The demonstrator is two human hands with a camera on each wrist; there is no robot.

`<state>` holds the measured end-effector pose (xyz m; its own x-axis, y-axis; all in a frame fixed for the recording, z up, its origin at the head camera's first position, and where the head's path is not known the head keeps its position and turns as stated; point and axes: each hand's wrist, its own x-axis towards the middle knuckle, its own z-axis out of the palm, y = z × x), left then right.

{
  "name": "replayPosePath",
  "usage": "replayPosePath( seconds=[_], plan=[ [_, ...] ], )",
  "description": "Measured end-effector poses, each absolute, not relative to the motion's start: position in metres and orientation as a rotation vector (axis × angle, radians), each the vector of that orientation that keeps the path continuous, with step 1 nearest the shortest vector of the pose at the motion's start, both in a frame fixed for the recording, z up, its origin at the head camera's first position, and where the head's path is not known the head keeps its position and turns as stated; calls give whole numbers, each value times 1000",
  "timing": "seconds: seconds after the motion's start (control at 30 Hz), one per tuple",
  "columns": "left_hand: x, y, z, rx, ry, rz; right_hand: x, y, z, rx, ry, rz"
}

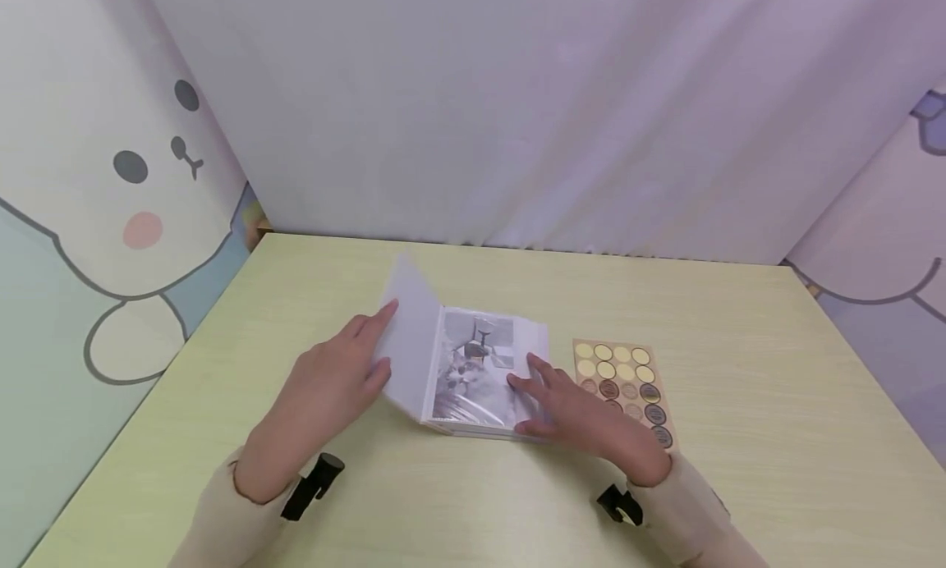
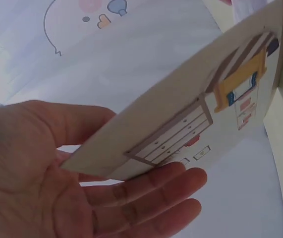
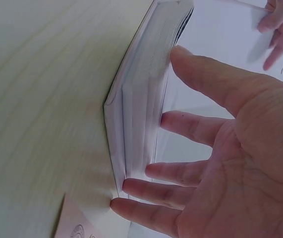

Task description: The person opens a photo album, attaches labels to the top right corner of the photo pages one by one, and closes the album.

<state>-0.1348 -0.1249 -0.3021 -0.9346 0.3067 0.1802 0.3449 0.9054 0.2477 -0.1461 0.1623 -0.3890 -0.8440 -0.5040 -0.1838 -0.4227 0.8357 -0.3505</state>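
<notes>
Here it is, the thick white photo album (image 1: 473, 383), lying face up near the middle of the pale wood-grain worktop (image 1: 739, 371). Its spine is on the person's left and runs away from the body, the far end leaning slightly right; the long axis of the page on show follows that line. And the stiff white front cover (image 1: 409, 342) swings up to the left, standing steeply tilted at the hinge!

The count: one album, one raised cover, one grey-and-white picture (image 1: 476, 367) on the top page, one tan sheet of round stickers (image 1: 617, 363) just to the right. Four circles cross its top row, five run down its right column, pale yellow at the far end, darker brown and grey nearer; the right hand (image 1: 572, 408) hides some.

Now the looks: glossy clear film creases over the picture, a plain white strip runs beside it, pages stack thick underneath. The cover's outer face carries a printed room scene (image 2: 196, 124), with drawers and an orange-yellow frame.

The left hand (image 1: 332, 379) pinches the cover's free edge, thumb on the inner face, other fingers on the printed side. The right hand's fingers spread, lightly bent, over the album's right side.
</notes>
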Motion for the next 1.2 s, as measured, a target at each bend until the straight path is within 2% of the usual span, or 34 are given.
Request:
replayPosePath(
  seconds=[0.3, 0.57, 1.0, 1.2],
  plan=[
    [-141, -137, -305, -464, -2979, -391, -146, 160, -389, -775, 2768, -415],
    [-144, -151, -312, -509, -3021, -381, -145, 158, -387, -725, 2751, -398],
    [-149, -183, -352, -505, -3181, -524, -142, 159, -385, -785, 2742, -399],
    [-151, -186, -368, -399, -3304, -592, -142, 158, -384, -775, 2728, -390]
  ],
)
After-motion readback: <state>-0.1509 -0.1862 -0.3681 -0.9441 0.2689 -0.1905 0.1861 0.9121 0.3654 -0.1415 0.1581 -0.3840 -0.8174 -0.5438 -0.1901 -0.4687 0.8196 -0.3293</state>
